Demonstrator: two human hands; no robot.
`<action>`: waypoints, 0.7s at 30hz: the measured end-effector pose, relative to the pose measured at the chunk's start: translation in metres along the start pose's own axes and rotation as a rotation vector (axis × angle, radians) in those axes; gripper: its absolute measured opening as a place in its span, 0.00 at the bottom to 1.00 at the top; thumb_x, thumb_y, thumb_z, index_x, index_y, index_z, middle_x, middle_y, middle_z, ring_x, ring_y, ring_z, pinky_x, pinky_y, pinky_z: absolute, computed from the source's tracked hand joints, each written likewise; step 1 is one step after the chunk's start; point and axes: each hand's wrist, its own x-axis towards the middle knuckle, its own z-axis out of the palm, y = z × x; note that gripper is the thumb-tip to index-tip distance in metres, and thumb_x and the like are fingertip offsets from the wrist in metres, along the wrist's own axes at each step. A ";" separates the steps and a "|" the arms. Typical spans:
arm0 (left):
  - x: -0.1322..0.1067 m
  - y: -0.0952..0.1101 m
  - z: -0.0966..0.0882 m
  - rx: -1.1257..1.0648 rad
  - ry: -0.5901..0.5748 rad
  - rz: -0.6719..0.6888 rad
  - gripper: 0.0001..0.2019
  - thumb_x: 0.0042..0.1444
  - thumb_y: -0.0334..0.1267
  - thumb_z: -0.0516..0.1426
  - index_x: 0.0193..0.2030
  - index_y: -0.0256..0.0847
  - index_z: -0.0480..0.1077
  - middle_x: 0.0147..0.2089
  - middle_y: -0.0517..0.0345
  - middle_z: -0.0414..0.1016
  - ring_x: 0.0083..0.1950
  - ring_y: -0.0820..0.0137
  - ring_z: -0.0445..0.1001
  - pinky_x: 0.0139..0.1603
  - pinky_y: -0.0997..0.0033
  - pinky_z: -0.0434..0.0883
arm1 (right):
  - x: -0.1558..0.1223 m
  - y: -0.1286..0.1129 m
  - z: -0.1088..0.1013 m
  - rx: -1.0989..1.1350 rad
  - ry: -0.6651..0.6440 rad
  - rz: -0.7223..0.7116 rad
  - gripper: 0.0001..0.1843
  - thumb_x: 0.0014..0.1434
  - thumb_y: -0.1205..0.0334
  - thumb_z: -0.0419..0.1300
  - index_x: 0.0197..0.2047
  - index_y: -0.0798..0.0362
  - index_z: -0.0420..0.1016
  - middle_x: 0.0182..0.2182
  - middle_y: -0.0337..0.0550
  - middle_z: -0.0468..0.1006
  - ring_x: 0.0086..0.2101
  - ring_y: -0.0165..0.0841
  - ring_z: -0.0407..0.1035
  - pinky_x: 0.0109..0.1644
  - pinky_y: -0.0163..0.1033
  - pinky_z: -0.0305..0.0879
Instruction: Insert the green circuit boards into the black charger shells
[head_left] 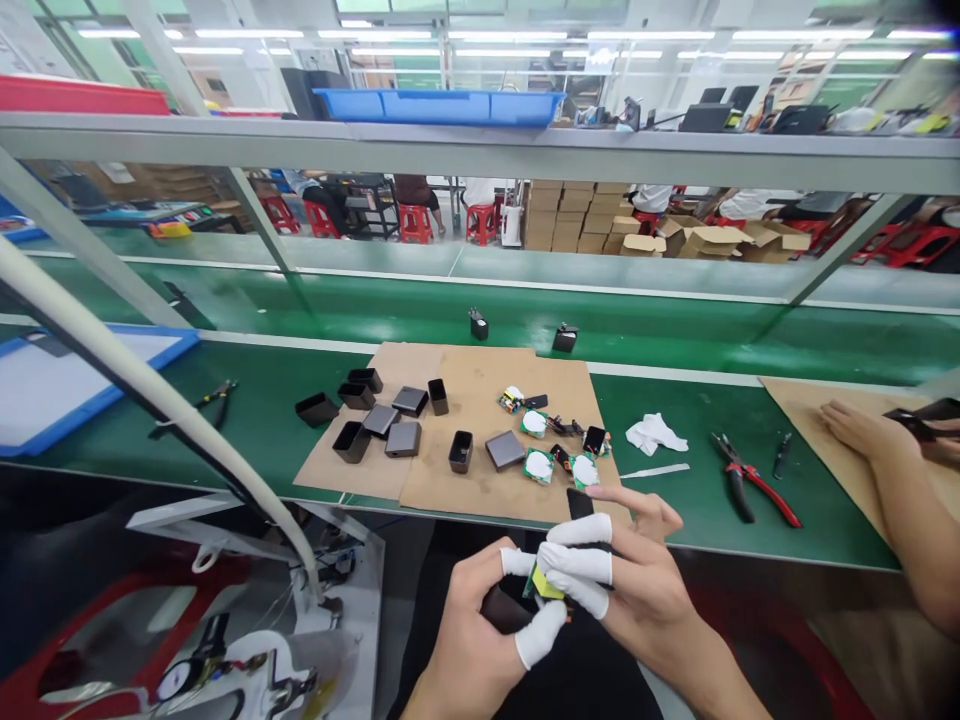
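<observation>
My left hand (480, 620), with white finger cots on its tips, is closed around a dark plastic case (510, 608). A circuit board (550, 584) with a yellow part is pinched in my right hand (645, 575), against the case; the fingers hide much of both. Whether the board is partly inside the case I cannot tell. A black flat piece (579, 503) sticks up beside the right fingers. Beyond the hands, several boards with white round pads (538, 466) lie on the cardboard (435, 485), beside open dark cases (460, 452).
Red-handled pliers (742, 480), a small tool (782, 455) and a crumpled white cloth (656, 433) lie to the right. Another person's hand (862, 430) rests at the far right. A pale slanted pole (172, 400) crosses the left. Two black adapters (565, 338) stand at the back.
</observation>
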 end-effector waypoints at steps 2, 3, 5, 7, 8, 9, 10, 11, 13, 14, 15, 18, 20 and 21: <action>0.002 0.004 0.005 -0.039 -0.004 -0.028 0.04 0.54 0.32 0.70 0.33 0.42 0.80 0.30 0.62 0.77 0.30 0.72 0.75 0.34 0.76 0.73 | -0.001 0.000 -0.002 -0.039 0.042 0.002 0.13 0.67 0.62 0.72 0.51 0.32 0.86 0.52 0.40 0.86 0.63 0.53 0.67 0.60 0.59 0.58; 0.003 0.005 0.008 -0.064 -0.001 -0.048 0.04 0.54 0.32 0.70 0.33 0.42 0.80 0.31 0.62 0.78 0.31 0.71 0.76 0.35 0.76 0.73 | -0.001 -0.001 -0.002 -0.066 0.076 0.016 0.14 0.68 0.62 0.71 0.53 0.33 0.86 0.57 0.42 0.84 0.64 0.54 0.65 0.60 0.60 0.57; 0.007 0.007 0.014 -0.120 0.011 -0.084 0.02 0.57 0.34 0.70 0.36 0.43 0.82 0.33 0.61 0.82 0.34 0.70 0.79 0.38 0.75 0.76 | -0.003 0.000 -0.003 -0.105 0.153 0.063 0.18 0.70 0.58 0.70 0.61 0.34 0.84 0.66 0.47 0.77 0.65 0.56 0.62 0.61 0.62 0.57; 0.009 0.007 0.019 -0.155 0.016 -0.102 0.01 0.58 0.35 0.70 0.38 0.43 0.83 0.37 0.60 0.84 0.37 0.69 0.81 0.42 0.74 0.77 | -0.006 -0.001 -0.004 -0.121 0.206 0.101 0.25 0.70 0.54 0.70 0.69 0.36 0.78 0.69 0.51 0.72 0.65 0.58 0.60 0.63 0.64 0.57; 0.009 0.007 0.021 -0.153 0.014 -0.105 0.02 0.59 0.36 0.70 0.38 0.44 0.83 0.37 0.61 0.85 0.37 0.69 0.81 0.43 0.74 0.77 | -0.007 -0.001 -0.005 -0.125 0.206 0.111 0.28 0.70 0.52 0.70 0.71 0.36 0.76 0.70 0.51 0.71 0.66 0.58 0.59 0.64 0.65 0.57; 0.009 0.006 0.022 -0.142 0.011 -0.108 0.02 0.59 0.36 0.70 0.38 0.44 0.83 0.37 0.61 0.84 0.37 0.70 0.80 0.42 0.75 0.77 | -0.008 -0.002 -0.007 -0.130 0.187 0.116 0.28 0.70 0.53 0.70 0.71 0.34 0.75 0.71 0.50 0.70 0.66 0.58 0.59 0.64 0.65 0.57; 0.009 0.005 0.023 -0.124 0.004 -0.113 0.02 0.58 0.36 0.70 0.37 0.43 0.83 0.35 0.62 0.82 0.35 0.70 0.78 0.40 0.75 0.76 | -0.010 -0.003 -0.008 -0.136 0.152 0.120 0.28 0.69 0.54 0.70 0.70 0.31 0.76 0.72 0.47 0.69 0.67 0.58 0.59 0.65 0.64 0.56; 0.008 0.005 0.023 -0.102 -0.001 -0.119 0.03 0.57 0.37 0.71 0.37 0.43 0.83 0.33 0.62 0.80 0.34 0.71 0.77 0.38 0.75 0.75 | -0.011 -0.003 -0.010 -0.138 0.108 0.125 0.27 0.69 0.56 0.71 0.69 0.29 0.76 0.73 0.45 0.67 0.69 0.57 0.58 0.66 0.64 0.56; 0.006 0.003 0.024 -0.063 -0.003 -0.130 0.04 0.56 0.37 0.71 0.36 0.43 0.83 0.31 0.63 0.77 0.33 0.71 0.74 0.35 0.76 0.73 | -0.014 -0.004 -0.010 -0.125 0.048 0.139 0.29 0.68 0.60 0.71 0.68 0.25 0.77 0.75 0.40 0.65 0.71 0.56 0.57 0.67 0.64 0.57; 0.006 0.003 0.024 -0.053 0.000 -0.130 0.04 0.56 0.37 0.71 0.36 0.43 0.83 0.31 0.62 0.76 0.33 0.71 0.74 0.33 0.76 0.72 | -0.016 -0.004 -0.010 -0.107 0.054 0.149 0.30 0.67 0.60 0.72 0.68 0.24 0.76 0.76 0.39 0.63 0.71 0.56 0.56 0.68 0.64 0.57; 0.005 0.002 0.025 -0.050 0.005 -0.126 0.04 0.56 0.37 0.71 0.37 0.43 0.83 0.32 0.62 0.76 0.33 0.71 0.74 0.32 0.76 0.71 | -0.018 -0.003 -0.008 -0.086 0.086 0.164 0.32 0.66 0.60 0.74 0.68 0.24 0.76 0.76 0.39 0.62 0.71 0.56 0.56 0.68 0.65 0.58; 0.005 0.000 0.027 -0.067 0.011 -0.121 0.05 0.58 0.38 0.71 0.40 0.44 0.84 0.34 0.61 0.77 0.30 0.73 0.71 0.24 0.78 0.64 | -0.022 -0.002 -0.004 -0.052 0.256 0.239 0.34 0.63 0.53 0.77 0.69 0.25 0.75 0.75 0.43 0.63 0.68 0.57 0.58 0.68 0.68 0.59; 0.005 -0.002 0.027 -0.082 0.005 -0.126 0.05 0.58 0.39 0.71 0.41 0.44 0.84 0.34 0.61 0.76 0.28 0.75 0.68 0.21 0.79 0.59 | -0.023 -0.003 -0.006 -0.070 0.277 0.299 0.31 0.62 0.50 0.77 0.66 0.26 0.79 0.73 0.43 0.66 0.65 0.57 0.59 0.67 0.68 0.59; 0.004 -0.003 0.027 -0.085 -0.004 -0.128 0.05 0.59 0.39 0.71 0.41 0.44 0.84 0.34 0.62 0.75 0.27 0.76 0.67 0.20 0.79 0.58 | -0.022 -0.004 -0.008 -0.082 0.245 0.322 0.28 0.62 0.51 0.78 0.64 0.25 0.81 0.72 0.43 0.67 0.64 0.57 0.60 0.66 0.67 0.59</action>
